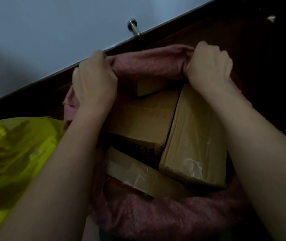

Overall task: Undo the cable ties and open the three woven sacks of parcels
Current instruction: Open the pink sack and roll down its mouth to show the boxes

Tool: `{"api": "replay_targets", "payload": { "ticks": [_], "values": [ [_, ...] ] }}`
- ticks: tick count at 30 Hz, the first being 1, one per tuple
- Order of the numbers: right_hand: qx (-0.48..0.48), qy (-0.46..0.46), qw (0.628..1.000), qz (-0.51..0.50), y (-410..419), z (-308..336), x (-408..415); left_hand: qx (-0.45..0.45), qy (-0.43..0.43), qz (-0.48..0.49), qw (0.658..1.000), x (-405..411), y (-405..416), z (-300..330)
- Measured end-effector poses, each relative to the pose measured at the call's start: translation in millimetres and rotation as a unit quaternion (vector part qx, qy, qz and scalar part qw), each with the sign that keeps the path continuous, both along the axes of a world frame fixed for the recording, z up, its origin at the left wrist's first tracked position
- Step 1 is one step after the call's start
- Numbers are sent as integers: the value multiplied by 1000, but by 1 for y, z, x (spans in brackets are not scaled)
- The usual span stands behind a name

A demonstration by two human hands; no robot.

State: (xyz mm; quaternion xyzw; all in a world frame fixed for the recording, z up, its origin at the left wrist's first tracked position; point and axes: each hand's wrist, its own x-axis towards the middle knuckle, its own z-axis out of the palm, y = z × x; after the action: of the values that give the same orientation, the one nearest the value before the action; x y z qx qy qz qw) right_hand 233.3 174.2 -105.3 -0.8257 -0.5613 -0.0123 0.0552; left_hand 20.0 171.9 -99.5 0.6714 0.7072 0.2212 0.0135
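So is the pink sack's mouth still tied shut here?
No, the pink sack gapes open, both hands gripping its rolled rim, cardboard parcels exposed inside.

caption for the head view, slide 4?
Both hands roll down the pink sack's rim, exposing cardboard boxes.

The grey floor (34, 37) shows at upper left, meeting a dark brown edge (39, 87) that crosses the view diagonally. A metal doorstop (133, 27) stands on it near that edge. Whether the pink sack (149, 65) and yellow sack (15, 150) rest on it cannot be told.
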Motion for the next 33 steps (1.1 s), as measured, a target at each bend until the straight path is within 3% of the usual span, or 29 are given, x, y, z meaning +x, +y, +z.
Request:
{"api": "replay_targets", "payload": {
  "ticks": [3,6,8,11,13,15,17,19,28,33],
  "values": [
    [95,41,994,-21,3,-9,-9,66,11,-29,997,-4,5,-2],
    [180,90,979,-19,6,-17,-10,63,6,-44,997,-19,12,-15],
    [187,139,972,-6,4,-19,-5,52,-4,-52,997,-24,12,-17],
    [141,146,979,14,-1,-17,1,80,-24,-80,993,-18,-1,-5],
    [114,126,985,30,-3,-5,0,51,-49,-166,984,-12,-11,9],
    [46,163,982,78,-4,8,-4,-85,-54,-247,964,-9,-19,17],
    [-64,242,959,132,-11,19,-10,-213,-34,-238,947,-11,-24,18],
    [-138,279,937,157,-21,26,-14,-263,-53,-198,943,-14,-32,21],
    [-203,289,913,204,-63,94,-37,-312,-106,-168,929,-36,-71,83],
    [-149,372,891,213,-85,124,-77,-241,-117,-141,953,-56,-114,113]
  ]
}}
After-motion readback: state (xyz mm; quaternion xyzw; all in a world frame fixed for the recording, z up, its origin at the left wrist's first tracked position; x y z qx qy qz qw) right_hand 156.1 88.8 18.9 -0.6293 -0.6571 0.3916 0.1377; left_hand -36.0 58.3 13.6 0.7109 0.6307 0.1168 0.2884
